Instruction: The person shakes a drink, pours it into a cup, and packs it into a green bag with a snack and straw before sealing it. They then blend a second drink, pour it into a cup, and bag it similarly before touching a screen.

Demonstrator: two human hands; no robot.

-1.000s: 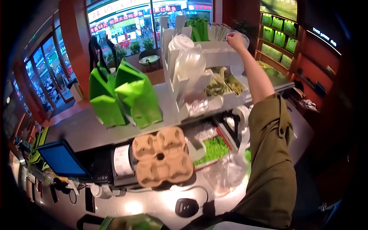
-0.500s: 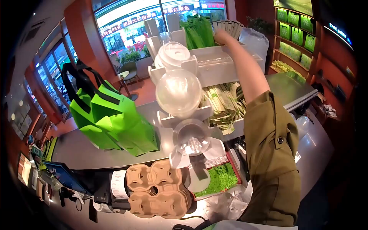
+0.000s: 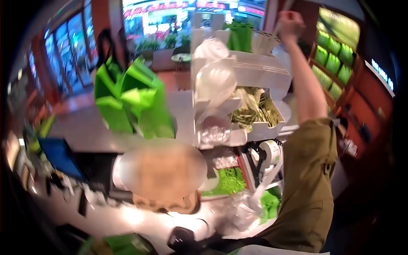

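My right hand (image 3: 290,26) is raised at the top right, closed in a fist above and to the right of the straw holder. A thin pale stick, seemingly a paper-wrapped straw (image 3: 287,6), shows at its fingers, blurred. Below and left of it, wrapped straws (image 3: 264,42) stand upright beside green straws or sticks (image 3: 240,37) in a white organizer (image 3: 255,68). A lower compartment holds many loose paper packets (image 3: 251,111). My left hand does not show.
A green bag (image 3: 146,106) with black handles stands on the counter, left of stacked plastic lids (image 3: 214,80). Brown cup carriers (image 3: 168,206) lie in front, partly blurred over. A tray of green pieces (image 3: 231,180), a label roll (image 3: 270,153) and another green bag (image 3: 123,244) are nearer.
My right hand has left the wrapped straws, moving up and right, with a thin pale stick at its fingers. The view has shifted, bringing the label roll and lower green bag into sight.
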